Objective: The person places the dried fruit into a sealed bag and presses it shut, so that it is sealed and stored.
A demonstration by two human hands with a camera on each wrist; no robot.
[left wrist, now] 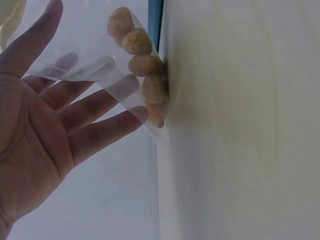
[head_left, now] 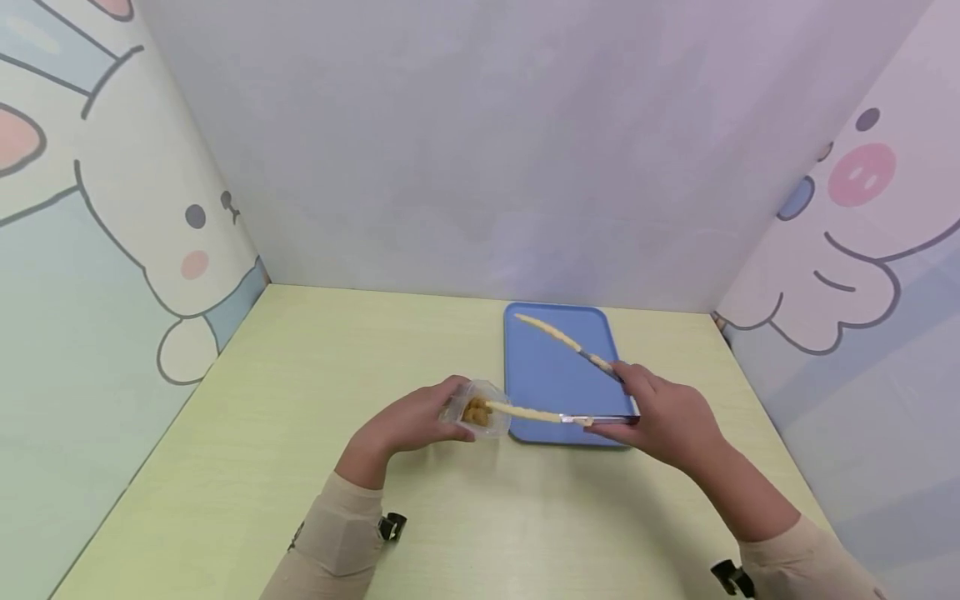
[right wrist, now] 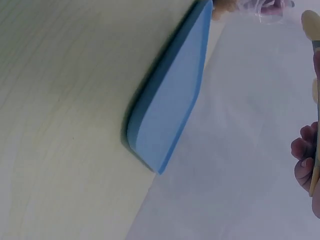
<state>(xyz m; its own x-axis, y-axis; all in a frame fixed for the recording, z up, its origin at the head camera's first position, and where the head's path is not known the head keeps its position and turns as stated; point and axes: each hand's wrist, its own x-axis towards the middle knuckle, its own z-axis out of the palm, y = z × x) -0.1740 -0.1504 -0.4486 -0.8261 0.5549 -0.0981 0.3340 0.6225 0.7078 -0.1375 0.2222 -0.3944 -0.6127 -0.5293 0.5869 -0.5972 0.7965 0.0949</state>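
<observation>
My left hand (head_left: 416, 421) holds a clear plastic container (head_left: 492, 392), with the thumb on one side and the fingers on the other. Several round brown pieces (left wrist: 145, 65) lie at its bottom; their exact kind cannot be told. In my right hand (head_left: 675, 421) is a pair of tongs (head_left: 600, 419) with metal handles and long beige arms spread wide apart. The nearer arm's tip is over the container's mouth, by the brown pieces; whether it touches them is unclear. The other arm points away above the tray. Only part of the tongs shows at the right wrist view's edge.
A blue rectangular tray (head_left: 555, 367) lies on the pale yellow table (head_left: 337, 358), beneath the tongs and right of the container. A grey back wall (head_left: 465, 150) and side walls with cartoon animals enclose the table.
</observation>
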